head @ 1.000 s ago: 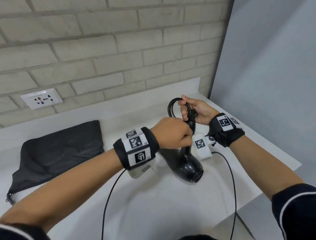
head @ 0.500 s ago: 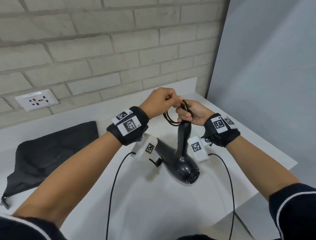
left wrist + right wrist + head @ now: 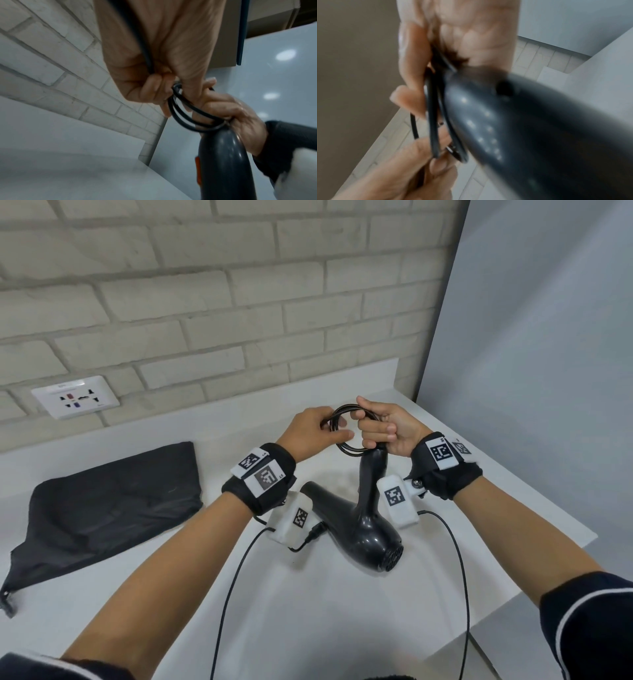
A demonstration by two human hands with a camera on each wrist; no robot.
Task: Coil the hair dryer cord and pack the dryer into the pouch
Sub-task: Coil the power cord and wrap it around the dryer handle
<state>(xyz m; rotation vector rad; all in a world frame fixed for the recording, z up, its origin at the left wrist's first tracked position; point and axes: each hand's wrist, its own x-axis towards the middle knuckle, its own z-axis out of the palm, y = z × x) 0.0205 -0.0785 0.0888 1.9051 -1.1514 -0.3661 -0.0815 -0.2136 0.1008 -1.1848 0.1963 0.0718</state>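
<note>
1. Loops of thin black rubber cord (image 3: 346, 436) sit pinched between left hand (image 3: 310, 433) and right hand (image 3: 388, 429).
2. Glossy black plastic hair dryer (image 3: 363, 525) hangs below the right hand (probably slippery, fairly heavy); grip its handle.
3. Springy cord needs pinching where loops cross.

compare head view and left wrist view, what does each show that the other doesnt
Only the head view shows the black pouch lying flat on the white counter, the wall socket and the dryer's rear grille. Only the left wrist view shows the orange switch on the handle and the cord running up across the left hand's palm. Both show the left hand and right hand holding the cord coil above the hair dryer.
</note>
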